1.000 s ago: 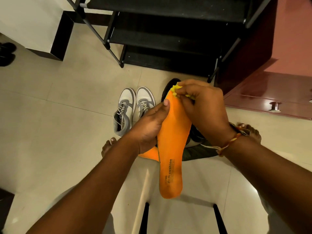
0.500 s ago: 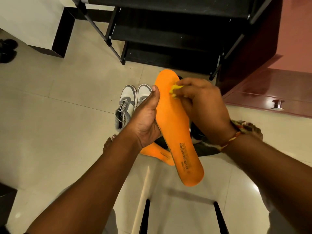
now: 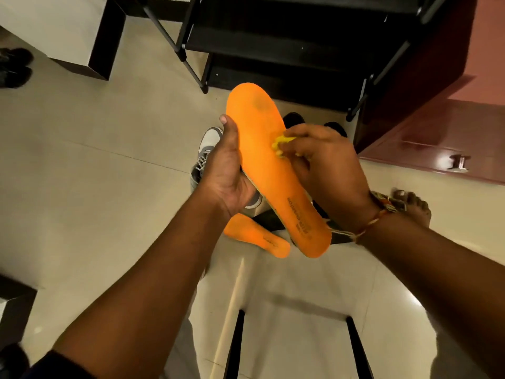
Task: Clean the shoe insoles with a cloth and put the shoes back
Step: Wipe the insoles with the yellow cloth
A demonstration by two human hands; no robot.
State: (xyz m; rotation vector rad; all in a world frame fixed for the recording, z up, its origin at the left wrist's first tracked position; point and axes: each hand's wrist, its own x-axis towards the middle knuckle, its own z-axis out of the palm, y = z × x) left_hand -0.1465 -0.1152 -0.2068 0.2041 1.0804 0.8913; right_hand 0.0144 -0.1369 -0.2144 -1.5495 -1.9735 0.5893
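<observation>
Obs: held insole [image 3: 262, 160] now tilted, toe up and away, heel low toward the right. A second ago it hung nearly straight, heel down, toe covered by the right hand [image 3: 328, 165]. Toe now stands clear above both hands.

Yellow cloth [image 3: 284, 144] has travelled from the toe tip down to the insole's right edge, below the forefoot. Right grip: fingers bunched tight on the cloth, pressing it to the orange face. Left hand [image 3: 226, 176]: grip clamped on the insole's left edge, thumb lying up along it, fingers under.

Dark smudge [image 3: 259, 103] shows near the toe, above where the cloth now sits.

Second insole [image 3: 257, 236] lies on the floor [image 3: 95, 187] below the hands. Grey sneakers [image 3: 203, 160] stand partly behind the left hand. Black shoes [image 3: 293, 119] are mostly hidden.

Judgement: wipe stroke running toe to heel, one pass under way. The smudge suggests the toe needs another pass. Both insoles are out, so putting the shoes back is not yet begun
</observation>
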